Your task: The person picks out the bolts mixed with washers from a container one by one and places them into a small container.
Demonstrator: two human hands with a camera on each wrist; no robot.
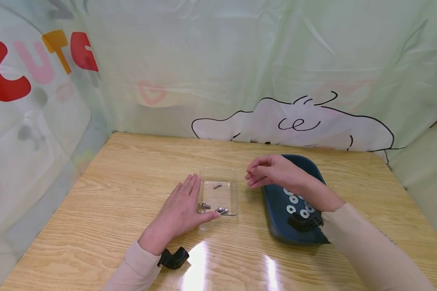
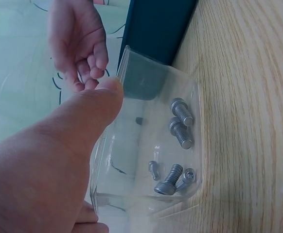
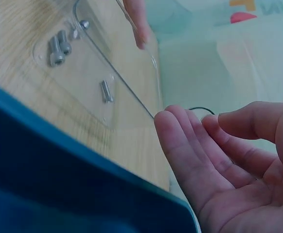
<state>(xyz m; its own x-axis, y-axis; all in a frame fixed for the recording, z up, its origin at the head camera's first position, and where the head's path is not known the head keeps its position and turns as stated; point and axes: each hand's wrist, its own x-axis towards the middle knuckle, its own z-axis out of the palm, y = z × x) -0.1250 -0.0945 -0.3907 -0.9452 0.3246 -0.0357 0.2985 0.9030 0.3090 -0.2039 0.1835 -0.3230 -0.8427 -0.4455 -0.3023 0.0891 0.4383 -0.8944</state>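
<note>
A clear plastic box [image 1: 218, 171] sits on the table with several metal socket-head bolts [image 2: 179, 131] lying inside. My left hand [image 1: 180, 210] rests against its left side, fingers straight along the wall and thumb reaching over the near rim. To the right of the box, my right hand [image 1: 273, 171] hovers over the left rim of a dark blue bin [image 1: 273, 218]. Its fingers are loosely bent, with the thumb close to the fingertips [image 3: 169, 127], and no object shows between them. Flat white washers [image 1: 291, 209] lie in the bin, partly hidden by the right forearm.
Both items stand on a wood-grain table [image 1: 131, 161], the bin a short gap right of the box. A printed curtain [image 1: 189, 60] hangs along the back and sides. Black wrist cameras [image 1: 174, 258] are strapped at both cuffs, one of them above the bin.
</note>
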